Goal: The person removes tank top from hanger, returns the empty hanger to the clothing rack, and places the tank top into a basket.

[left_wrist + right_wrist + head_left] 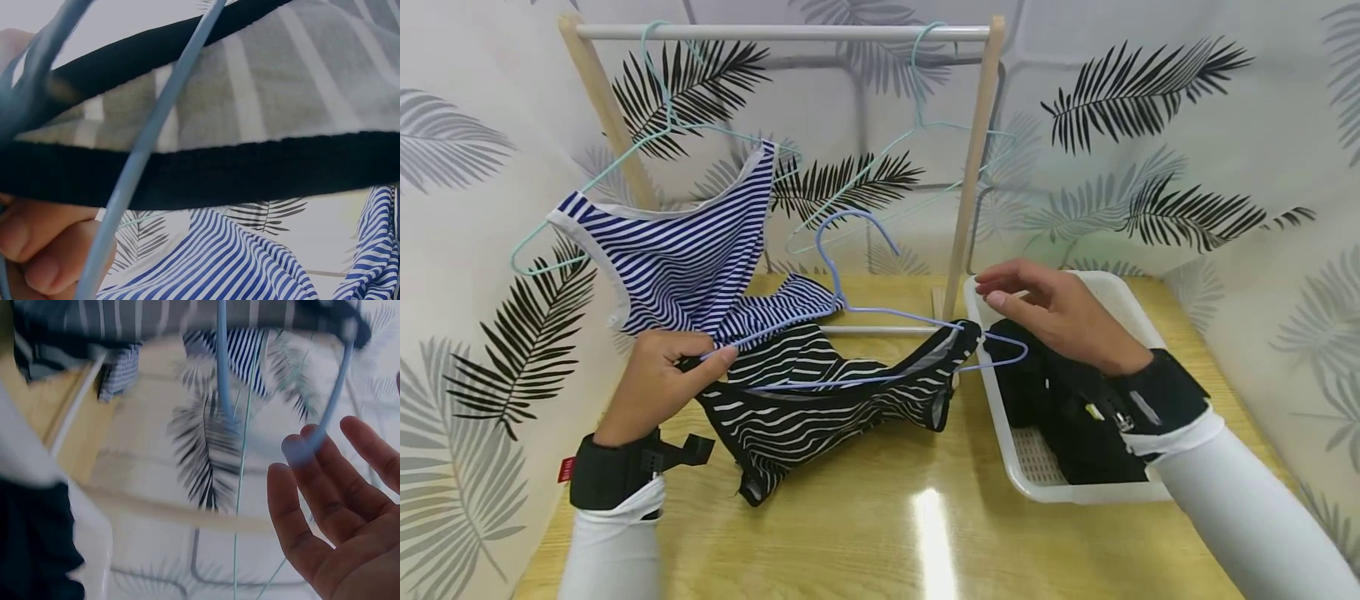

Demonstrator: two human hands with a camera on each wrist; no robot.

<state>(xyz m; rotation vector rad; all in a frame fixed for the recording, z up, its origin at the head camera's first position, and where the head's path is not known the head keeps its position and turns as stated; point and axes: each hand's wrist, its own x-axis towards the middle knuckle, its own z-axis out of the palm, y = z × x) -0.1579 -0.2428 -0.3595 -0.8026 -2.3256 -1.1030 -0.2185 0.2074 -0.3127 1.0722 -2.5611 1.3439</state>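
A black-and-white striped garment (820, 417) hangs on a blue-purple hanger (887, 312), whose hook points up. My left hand (662, 375) pinches the hanger's left end together with the garment's black edge; the left wrist view shows curled fingers (56, 250) beside the black trim. Past the hanger's right end, my right hand (1060, 312) hovers over the basket with its fingers loosely extended. Nothing is in its grasp; in the right wrist view its fingertips (294, 450) are near the hanger's rounded end, and contact cannot be told.
Behind stands a clothes rack (782, 33) with wooden posts. A blue-striped top (677, 258) hangs there on a mint hanger (670, 125); a bare mint hanger (917, 125) hangs farther right. Dark clothing (1075, 417) lies inside the white basket (1015, 467) on the wooden table (850, 542).
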